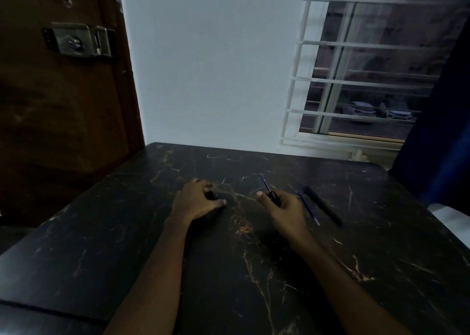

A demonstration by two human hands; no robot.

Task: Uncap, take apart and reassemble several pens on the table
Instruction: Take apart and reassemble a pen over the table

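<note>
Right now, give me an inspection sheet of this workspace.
Surface: dark marble-pattern table, scratched.
Job's things: black pen and loose blue refill lie near parallel, right of the right hand.
Clutter: nothing seen.
Hands: right hand grips pen barrel, inserted refill sticking out; left hand fingers curl round small dark part.
Cables: nothing seen.
Surroundings: wooden door with lock, barred window, blue curtain.

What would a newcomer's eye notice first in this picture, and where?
Mid-table, the right hand grips a black pen barrel with a thin blue refill sticking out. Left of it, the left hand curls round a small dark piece. A loose refill and a black pen lie on the dark marbled table, right of both hands.
</note>
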